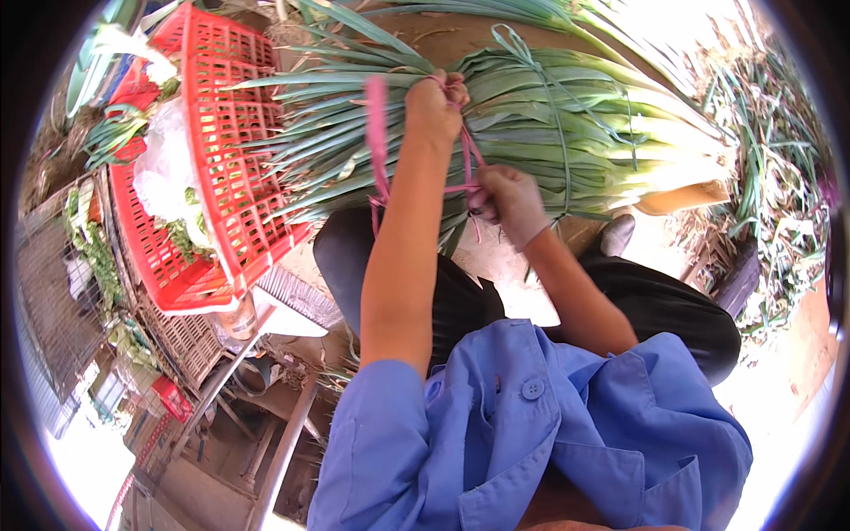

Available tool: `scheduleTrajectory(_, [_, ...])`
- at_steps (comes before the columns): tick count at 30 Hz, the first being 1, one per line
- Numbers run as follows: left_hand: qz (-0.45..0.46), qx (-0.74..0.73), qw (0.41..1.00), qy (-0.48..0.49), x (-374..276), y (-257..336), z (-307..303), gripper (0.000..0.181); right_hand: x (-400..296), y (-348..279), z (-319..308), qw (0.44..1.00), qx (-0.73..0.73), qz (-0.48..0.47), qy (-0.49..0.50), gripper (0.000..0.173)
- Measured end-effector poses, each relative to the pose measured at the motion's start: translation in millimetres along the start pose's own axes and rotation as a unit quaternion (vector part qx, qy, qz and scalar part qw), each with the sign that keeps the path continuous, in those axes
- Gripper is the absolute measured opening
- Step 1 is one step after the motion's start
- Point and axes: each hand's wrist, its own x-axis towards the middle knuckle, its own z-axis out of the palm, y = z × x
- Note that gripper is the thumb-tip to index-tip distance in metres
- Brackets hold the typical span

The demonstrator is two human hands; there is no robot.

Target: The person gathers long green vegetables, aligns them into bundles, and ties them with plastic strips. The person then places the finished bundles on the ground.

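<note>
A large bundle of leeks or big green onions (531,139) lies crosswise before me, its green leaves to the left and pale stems to the right. Pink plastic twine (469,149) passes over its leafy middle. My left hand (435,109) is closed on this twine on top of the leaves, near the far side. At the near side my right hand (508,199), slightly blurred, grips another stretch of it, pulled taut between the two. A loose pink end (376,126) stands up beside my left forearm. Green twine (561,139) is tied around the bundle nearer the stems.
A red plastic crate (229,139) with leafy vegetables and a clear plastic bag (166,159) stands tilted at left. More leeks (491,8) lie beyond the bundle. Leaf trimmings (783,172) are heaped at right. A wire cage (56,285) and a wooden frame (285,451) stand lower left.
</note>
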Motion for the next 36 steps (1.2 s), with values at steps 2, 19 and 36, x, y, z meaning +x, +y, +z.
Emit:
scheduleTrajectory(2, [-0.006, -0.037, 0.998, -0.046, -19.2, 5.9, -1.6, 0.024, -5.4, -36.7, -26.2, 0.996, -0.080, -0.029, 0.017, 0.019])
scheduleTrajectory(19, [0.372, 0.600, 0.652, -0.276, -36.9, -41.7, -3.5, 0.016, 4.4, -132.4, 130.6, 0.352, -0.889, -0.214, -0.198, 0.022])
scheduleTrajectory(36, [0.090, 0.197, 0.971, 0.103, -27.8, -24.4, 29.5, 0.021, 18.8, 24.8, 62.6, 0.942, 0.245, -0.075, -0.219, 0.033])
